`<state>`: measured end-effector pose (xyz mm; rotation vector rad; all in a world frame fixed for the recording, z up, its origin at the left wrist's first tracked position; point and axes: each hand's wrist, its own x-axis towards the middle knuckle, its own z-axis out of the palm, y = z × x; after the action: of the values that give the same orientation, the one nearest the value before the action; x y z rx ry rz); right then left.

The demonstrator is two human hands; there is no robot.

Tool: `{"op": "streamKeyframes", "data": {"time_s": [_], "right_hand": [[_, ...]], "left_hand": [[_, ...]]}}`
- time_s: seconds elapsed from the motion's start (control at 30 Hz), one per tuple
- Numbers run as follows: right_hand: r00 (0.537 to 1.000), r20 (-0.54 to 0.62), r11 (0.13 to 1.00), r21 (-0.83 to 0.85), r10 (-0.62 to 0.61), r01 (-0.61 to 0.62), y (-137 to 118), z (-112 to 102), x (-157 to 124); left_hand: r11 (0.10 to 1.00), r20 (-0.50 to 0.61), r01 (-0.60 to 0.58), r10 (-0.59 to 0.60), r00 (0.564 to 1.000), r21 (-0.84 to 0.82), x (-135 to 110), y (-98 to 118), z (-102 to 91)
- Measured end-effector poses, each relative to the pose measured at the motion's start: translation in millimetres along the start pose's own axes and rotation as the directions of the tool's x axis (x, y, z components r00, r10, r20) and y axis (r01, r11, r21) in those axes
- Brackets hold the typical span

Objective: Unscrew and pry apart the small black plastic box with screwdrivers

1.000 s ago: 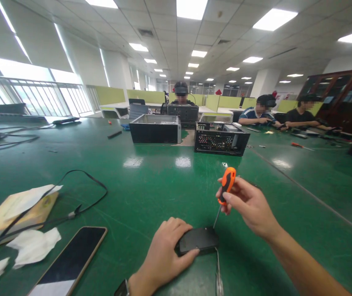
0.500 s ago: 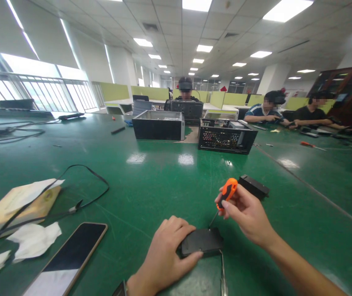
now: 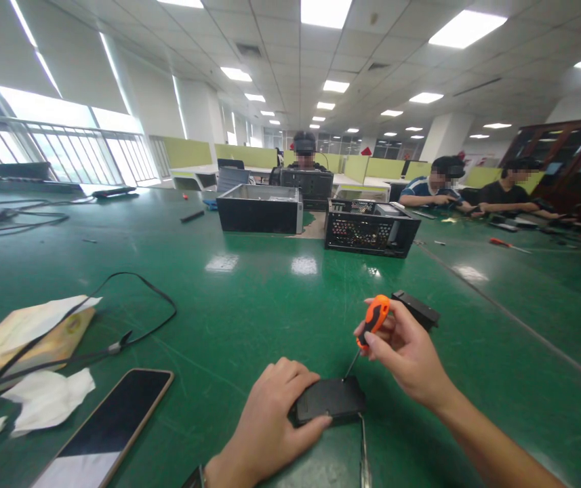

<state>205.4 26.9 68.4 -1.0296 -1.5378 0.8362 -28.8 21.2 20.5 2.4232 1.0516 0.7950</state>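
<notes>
Head view: you are seated at a wide green worktop (image 3: pixel 270 298), and the work sits low in the frame, a little right of the middle. A small black case (image 3: pixel 328 398) lies flat there. Your left hand (image 3: pixel 270 420) covers its left end, the fingers curled over the top and the thumb pressed along the near edge, so this hand is closed around the case and pins it down. Your right hand (image 3: pixel 407 359) is closed on a screwdriver (image 3: pixel 375 315) with an orange handle, pinched between the thumb and the first fingers. The thin shaft slants down to the left and its tip meets the far edge of the case. I cannot tell if the tip sits inside a screw head, because it is too small.

As I judge, the step in hand is the work on a fastener at that far edge. A turn of the tool calls for the shaft to stand straighter over the spot, and for your left hand to stop the case from sliding.

A thin metal tool (image 3: pixel 361 454) lies just right of the case. A small black part (image 3: pixel 417 308) lies behind your right hand. A phone (image 3: pixel 112 427) lies at the lower left, well apart.
</notes>
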Motion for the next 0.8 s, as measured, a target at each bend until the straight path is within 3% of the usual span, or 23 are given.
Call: {"op": "streamKeyframes", "data": {"time_s": [0.5,0.67,0.8], "right_hand": [[0.999,-0.009,0.995,-0.097,-0.038,0.037,2,-3,1],[0.99,-0.069,0.953,-0.289,-0.12,0.095,-6,-6,2],[0.975,-0.031,0.832,-0.529,-0.218,0.169,-21,-15,6]], "left_hand": [[1.0,-0.006,-0.009,0.009,1.0,-0.004,-1,0,0.8],[1.0,-0.004,-0.012,0.012,1.0,-0.008,-1,0,0.7],[1.0,-0.008,-0.007,0.007,1.0,-0.008,-1,0,0.3]]}}
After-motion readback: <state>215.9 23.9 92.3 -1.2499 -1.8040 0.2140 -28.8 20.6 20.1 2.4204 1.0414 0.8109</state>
